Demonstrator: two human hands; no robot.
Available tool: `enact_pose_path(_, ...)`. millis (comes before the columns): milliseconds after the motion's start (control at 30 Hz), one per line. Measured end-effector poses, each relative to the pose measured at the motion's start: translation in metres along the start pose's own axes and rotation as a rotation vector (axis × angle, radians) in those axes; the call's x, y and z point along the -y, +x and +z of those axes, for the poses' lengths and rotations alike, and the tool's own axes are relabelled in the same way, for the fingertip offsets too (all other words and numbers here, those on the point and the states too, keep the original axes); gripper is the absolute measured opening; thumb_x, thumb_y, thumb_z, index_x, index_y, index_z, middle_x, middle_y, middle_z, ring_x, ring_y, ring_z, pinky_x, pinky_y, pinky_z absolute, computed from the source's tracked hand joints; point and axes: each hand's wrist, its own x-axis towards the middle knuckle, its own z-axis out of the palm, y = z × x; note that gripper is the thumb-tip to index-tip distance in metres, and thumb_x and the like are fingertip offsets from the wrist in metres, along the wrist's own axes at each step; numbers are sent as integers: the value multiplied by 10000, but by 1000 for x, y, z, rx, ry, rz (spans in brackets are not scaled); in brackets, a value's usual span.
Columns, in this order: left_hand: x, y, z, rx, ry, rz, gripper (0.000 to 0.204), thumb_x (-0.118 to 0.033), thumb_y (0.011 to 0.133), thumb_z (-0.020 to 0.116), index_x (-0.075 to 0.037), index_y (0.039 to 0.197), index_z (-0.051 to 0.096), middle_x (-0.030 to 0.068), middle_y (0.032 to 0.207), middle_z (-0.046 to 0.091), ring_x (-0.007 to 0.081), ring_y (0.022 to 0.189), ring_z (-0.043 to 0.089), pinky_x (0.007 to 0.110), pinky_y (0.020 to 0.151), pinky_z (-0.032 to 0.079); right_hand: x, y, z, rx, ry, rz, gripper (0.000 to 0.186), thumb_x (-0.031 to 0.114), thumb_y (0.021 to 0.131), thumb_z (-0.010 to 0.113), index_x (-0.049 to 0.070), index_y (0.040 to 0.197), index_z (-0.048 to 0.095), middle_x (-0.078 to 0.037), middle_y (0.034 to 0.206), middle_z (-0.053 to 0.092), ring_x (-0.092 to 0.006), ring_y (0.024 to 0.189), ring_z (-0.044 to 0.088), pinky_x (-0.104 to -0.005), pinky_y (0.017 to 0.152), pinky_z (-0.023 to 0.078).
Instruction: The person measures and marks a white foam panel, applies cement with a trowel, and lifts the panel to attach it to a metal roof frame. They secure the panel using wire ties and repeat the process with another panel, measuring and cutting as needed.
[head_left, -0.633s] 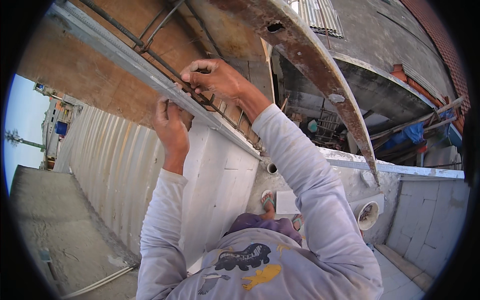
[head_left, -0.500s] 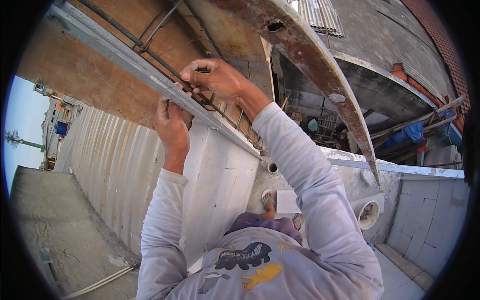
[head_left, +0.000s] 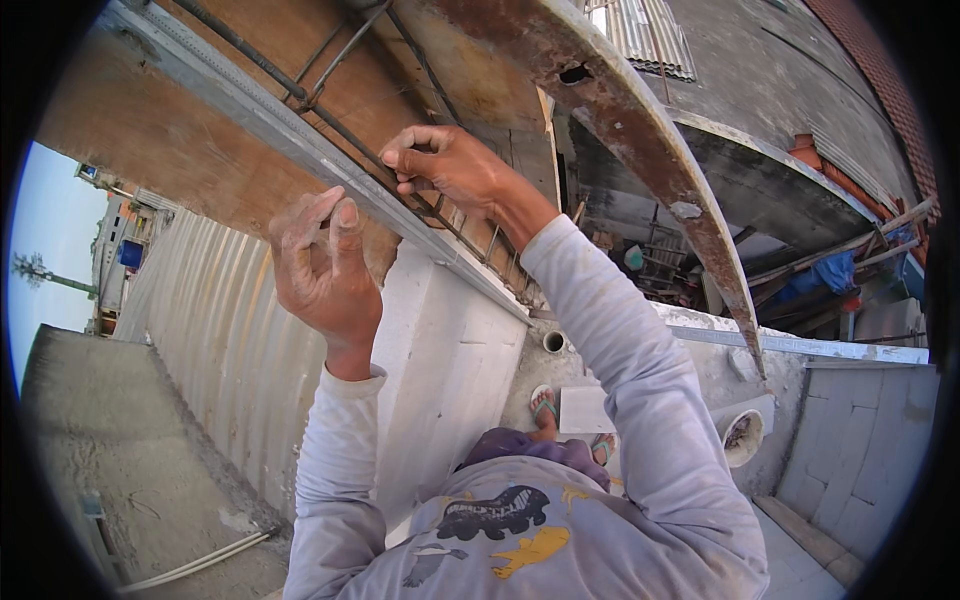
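Note:
My left hand (head_left: 328,268), dusty and curled with thumb and fingertips drawn together, is raised beside the grey metal edge strip (head_left: 262,112). Whatever it may pinch is too small to make out. Across the strip, my right hand (head_left: 455,172) is closed, its thumb against the bent fingers, close to a dark steel reinforcing bar (head_left: 350,137). Anything between those fingertips is hidden. The bar runs along the inner side of the strip, with thinner cross bars joined to it. Brown plywood boards (head_left: 190,130) lie on both sides of the strip.
A rusty curved beam (head_left: 640,130) arches over my right arm. White block walls (head_left: 425,330) and a corrugated sheet wall (head_left: 215,290) stand below. On the floor are a pipe opening (head_left: 553,342), a pale slab (head_left: 585,410) and a whitish bucket (head_left: 742,438).
My left hand has come away from the metal strip, moving left and turning its curled fingers upward. The right hand stays near the bar. The whole view has shifted slightly.

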Motion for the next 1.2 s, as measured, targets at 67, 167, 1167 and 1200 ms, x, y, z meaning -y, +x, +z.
enact_pose_path(67,-9,5,-1,93,151,140,180,-157,976,719,-31,1104,724,72,1092,624,206,1024,602,330,909,484,3,0,3,-17,-19,16,297,305,953,765,25,942,664,-23,941,617,-123,814,607,-275,768,549)
enact_pose_path(167,-24,7,3,212,282,259,182,-169,996,693,-23,1102,714,67,1069,604,201,1010,589,333,912,478,17,-7,9,-78,-392,-86,254,233,971,709,-12,947,647,-53,871,661,-134,768,644,-294,749,553)
enact_pose_path(1167,-5,-17,-5,11,-146,-82,379,-198,1100,476,64,1369,529,198,1319,613,279,1239,595,398,1049,488,4,-10,13,-261,-935,-548,201,128,966,558,0,1116,594,-247,979,686,-444,901,673,-501,812,518)
enact_pose_path(1200,-2,-17,-7,12,-209,-235,376,-198,1099,482,64,1363,534,190,1299,618,268,1216,604,392,1039,494,4,-6,10,-258,-1002,-667,192,131,973,558,2,1108,603,-243,958,683,-442,894,673,-504,807,517)
